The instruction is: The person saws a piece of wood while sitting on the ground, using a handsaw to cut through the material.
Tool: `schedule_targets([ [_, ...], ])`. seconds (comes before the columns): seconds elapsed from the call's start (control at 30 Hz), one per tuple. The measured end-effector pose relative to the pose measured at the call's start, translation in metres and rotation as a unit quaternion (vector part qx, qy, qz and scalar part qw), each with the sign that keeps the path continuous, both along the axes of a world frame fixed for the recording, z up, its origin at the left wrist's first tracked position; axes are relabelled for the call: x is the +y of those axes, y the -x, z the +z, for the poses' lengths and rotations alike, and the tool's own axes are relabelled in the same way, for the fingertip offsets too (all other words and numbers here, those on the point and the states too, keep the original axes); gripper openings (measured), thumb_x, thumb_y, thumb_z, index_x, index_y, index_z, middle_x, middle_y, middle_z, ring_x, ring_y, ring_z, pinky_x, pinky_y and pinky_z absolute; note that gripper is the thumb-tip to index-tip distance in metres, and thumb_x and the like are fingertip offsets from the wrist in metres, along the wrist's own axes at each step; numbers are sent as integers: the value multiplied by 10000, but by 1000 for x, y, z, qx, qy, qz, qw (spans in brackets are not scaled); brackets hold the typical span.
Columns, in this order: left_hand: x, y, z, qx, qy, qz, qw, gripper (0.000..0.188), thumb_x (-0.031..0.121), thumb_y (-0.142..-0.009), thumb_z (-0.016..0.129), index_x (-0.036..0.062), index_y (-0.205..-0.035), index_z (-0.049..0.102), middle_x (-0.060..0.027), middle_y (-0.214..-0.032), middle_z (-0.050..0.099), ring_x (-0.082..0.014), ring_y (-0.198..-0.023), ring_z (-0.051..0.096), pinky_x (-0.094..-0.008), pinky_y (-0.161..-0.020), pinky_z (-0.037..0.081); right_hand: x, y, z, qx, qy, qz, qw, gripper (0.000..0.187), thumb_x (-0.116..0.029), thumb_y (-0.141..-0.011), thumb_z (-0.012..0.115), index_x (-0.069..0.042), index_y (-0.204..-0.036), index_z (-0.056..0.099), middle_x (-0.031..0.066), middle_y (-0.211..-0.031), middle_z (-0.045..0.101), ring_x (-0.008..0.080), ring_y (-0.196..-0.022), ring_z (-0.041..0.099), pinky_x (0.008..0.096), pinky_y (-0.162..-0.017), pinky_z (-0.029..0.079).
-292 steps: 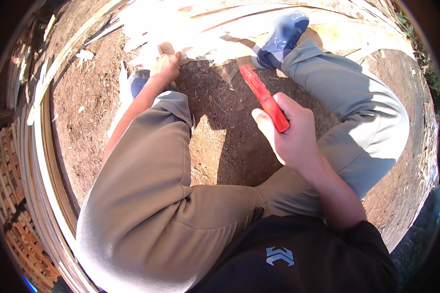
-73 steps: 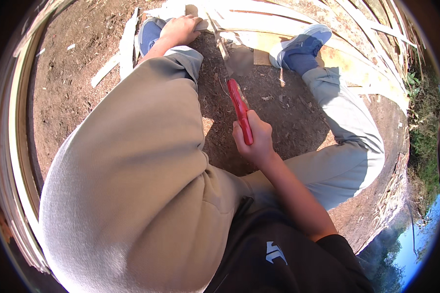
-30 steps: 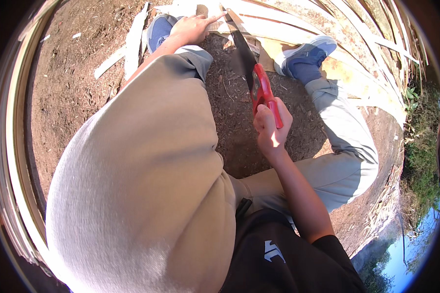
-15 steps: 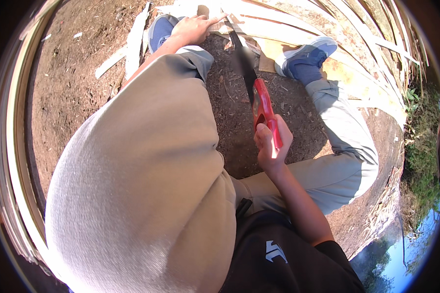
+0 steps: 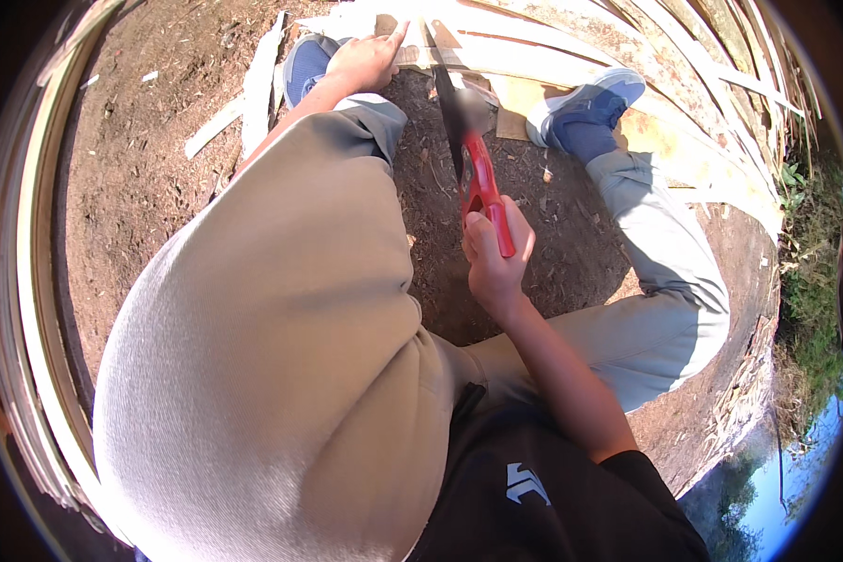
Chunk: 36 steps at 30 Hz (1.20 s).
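My right hand [image 5: 498,251] is closed around the red handle of a handsaw [image 5: 480,173]. Its dark blade [image 5: 446,98] points away from me, with the tip over a pale wooden board [image 5: 506,61] in bright sun. Part of the blade looks blurred. Left of the tip, my left hand [image 5: 363,64] rests on the wood beside my left shoe [image 5: 307,67], its index finger stretched toward the blade. The other fingers are partly hidden. Glare hides exactly where the blade meets the wood.
My right shoe [image 5: 590,114] stands by the boards. Long wood strips [image 5: 721,66] curve across the upper right, and more strips [image 5: 37,253] run along the left rim. Short offcuts [image 5: 214,126] lie on the brown soil [image 5: 159,112]. Green plants [image 5: 806,309] grow at the right.
The saw and my right hand have shifted left and slightly away from me, and the blade stands a little steeper. My left index finger now points more upward in the picture.
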State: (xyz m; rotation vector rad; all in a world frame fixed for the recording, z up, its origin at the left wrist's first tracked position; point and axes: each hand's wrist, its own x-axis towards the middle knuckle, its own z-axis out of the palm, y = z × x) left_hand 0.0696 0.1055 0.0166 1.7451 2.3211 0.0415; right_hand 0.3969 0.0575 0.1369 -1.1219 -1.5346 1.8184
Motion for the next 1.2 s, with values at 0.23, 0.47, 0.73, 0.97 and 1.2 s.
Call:
schedule_targets([
  [0.23, 0, 1, 3, -44, 8, 14, 999, 428, 281, -915, 663, 112, -1278, 513, -175, -1117, 701, -356, -1083, 668, -479, -967, 506, 29, 24, 3, -5, 29, 4, 1000, 105, -79, -900, 605, -17, -835, 550, 0, -638, 500, 54, -554, 432, 260, -511, 367],
  [0.47, -10, 3, 0, -23, -28, 8, 999, 413, 254, -901, 683, 101, -1247, 520, -181, -1105, 699, -366, -1066, 669, -485, -953, 511, 3, -16, 4, -61, -103, 53, 991, 189, -84, -897, 643, -24, -780, 507, 20, -610, 488, 79, -548, 435, 287, -509, 374],
  [0.73, -3, 4, -5, -7, -11, -9, 1000, 411, 263, -896, 688, 85, -1223, 512, -177, -1123, 692, -365, -1094, 661, -483, -948, 519, 18, 15, -7, -97, -218, 105, 965, 92, -68, -888, 629, -8, -853, 568, 65, -588, 474, 126, -507, 470, 315, -494, 392],
  [0.97, 10, -4, -4, -46, 2, -12, 999, 384, 261, -902, 682, 72, -1209, 547, -150, -1182, 692, -323, -1136, 657, -471, -967, 512, 35, 27, -16, -121, -218, 94, 964, 105, -48, -859, 644, -15, -850, 544, 88, -583, 492, 176, -479, 522, 328, -496, 437],
  [1.2, -14, 8, 2, -1, -16, 0, 1000, 353, 243, -896, 688, 76, -1172, 546, -152, -1152, 698, -322, -1088, 677, -472, -929, 531, 7, -13, 6, -84, -214, 115, 966, 219, -110, -890, 655, -20, -799, 477, 108, -583, 485, 211, -471, 498, 349, -490, 419],
])
